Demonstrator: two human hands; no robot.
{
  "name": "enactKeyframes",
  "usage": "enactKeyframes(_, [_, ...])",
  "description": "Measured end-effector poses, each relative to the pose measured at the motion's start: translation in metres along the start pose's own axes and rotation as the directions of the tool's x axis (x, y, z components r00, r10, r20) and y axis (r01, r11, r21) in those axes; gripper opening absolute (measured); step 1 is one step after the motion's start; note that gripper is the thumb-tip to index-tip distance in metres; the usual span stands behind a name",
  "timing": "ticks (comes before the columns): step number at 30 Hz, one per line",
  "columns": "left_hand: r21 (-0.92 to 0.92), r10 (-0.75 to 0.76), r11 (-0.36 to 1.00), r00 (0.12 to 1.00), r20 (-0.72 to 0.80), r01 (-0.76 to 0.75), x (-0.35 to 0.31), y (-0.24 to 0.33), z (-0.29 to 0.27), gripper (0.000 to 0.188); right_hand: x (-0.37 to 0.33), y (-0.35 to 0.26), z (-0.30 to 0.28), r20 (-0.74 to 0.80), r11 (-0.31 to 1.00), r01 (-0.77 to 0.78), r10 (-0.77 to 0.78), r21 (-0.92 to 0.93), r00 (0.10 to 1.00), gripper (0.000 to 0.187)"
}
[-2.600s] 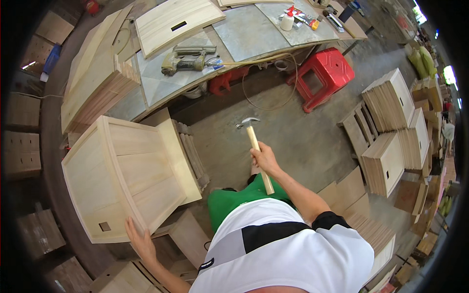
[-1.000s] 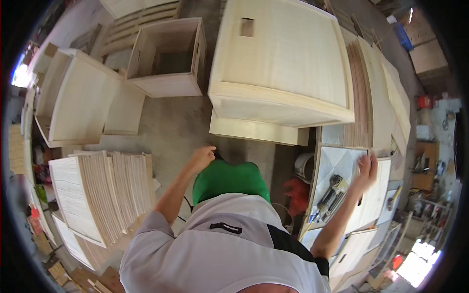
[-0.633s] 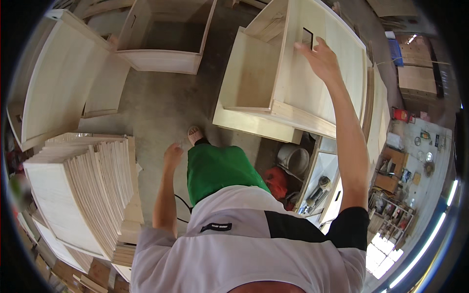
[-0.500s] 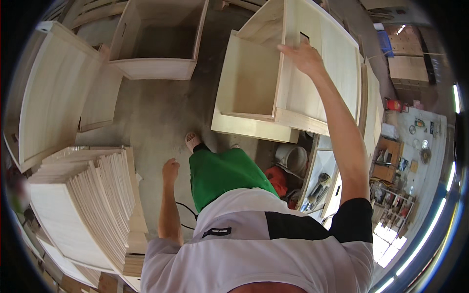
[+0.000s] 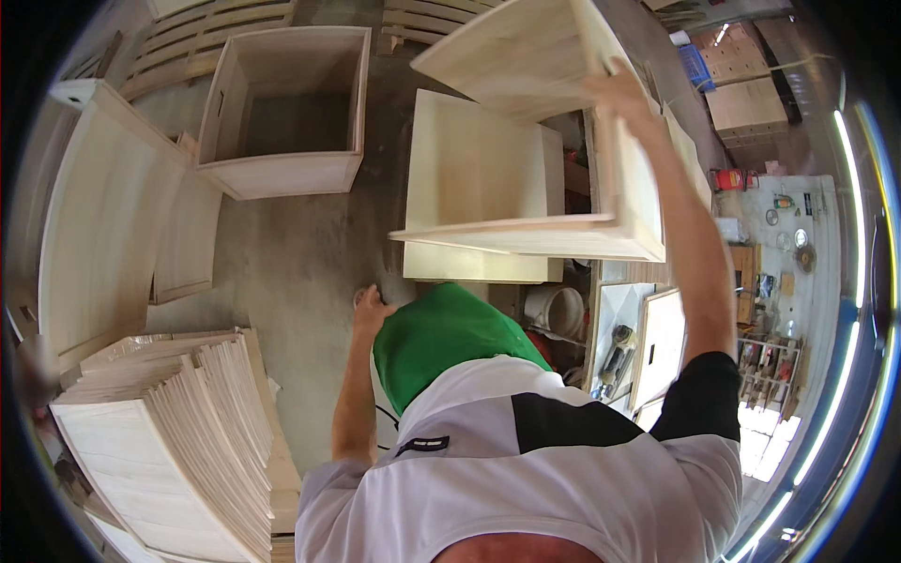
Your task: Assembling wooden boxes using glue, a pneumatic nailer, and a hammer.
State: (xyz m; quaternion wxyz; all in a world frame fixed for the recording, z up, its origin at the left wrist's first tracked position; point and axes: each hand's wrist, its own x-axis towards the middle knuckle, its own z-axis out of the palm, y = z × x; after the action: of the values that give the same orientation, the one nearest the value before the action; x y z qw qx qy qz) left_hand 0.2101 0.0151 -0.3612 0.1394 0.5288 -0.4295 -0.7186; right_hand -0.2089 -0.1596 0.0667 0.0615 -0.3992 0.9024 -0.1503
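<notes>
My right hand (image 5: 624,89) is raised high and grips the side wall of a pale wooden box (image 5: 483,164). The box is tilted, with its open side turned toward me and its lower rim lifted. Under it shows another pale wooden piece (image 5: 474,265), standing on the concrete floor. My left hand (image 5: 371,305) hangs low beside my green trousers (image 5: 441,342), fingers curled with nothing in them. It touches no wood.
A second open wooden box (image 5: 282,103) stands on the floor at upper left. A stack of wooden panels (image 5: 160,422) fills the lower left, with larger panels (image 5: 94,235) beside it. A white bucket (image 5: 556,310) and a workbench with a nail gun (image 5: 615,352) are at right.
My right hand held a hammer, then rested on the bench, then reached up to the box. The box has tipped up so its open side faces me. My left hand stayed low.
</notes>
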Motion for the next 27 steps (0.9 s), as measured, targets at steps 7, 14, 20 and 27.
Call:
enactKeyframes(7, [-0.141,0.632,0.731,0.740,-0.229,-0.668,-0.053,0.194,-0.089,0.078,-0.043,0.062,-0.148,0.238,0.626,-0.177,-0.015,0.759,0.971,0.029])
enactKeyframes(14, [0.226,0.742,0.659,0.669,-0.043,-0.717,-0.149,0.344,-0.156,0.041,-0.066,0.183,-0.063,0.381,0.329,-0.322,-0.134,0.888,0.915,0.037])
enactKeyframes(20, [0.707,0.785,0.359,0.607,0.123,-0.609,-0.185,0.396,-0.076,0.022,-0.050,0.262,0.078,0.446,-0.008,-0.446,-0.022,0.895,0.895,0.042])
enactKeyframes(27, [0.719,0.752,0.309,0.623,0.215,-0.622,-0.171,0.408,0.069,0.025,-0.032,0.343,0.195,0.552,-0.266,-0.542,-0.041,0.797,0.833,0.041])
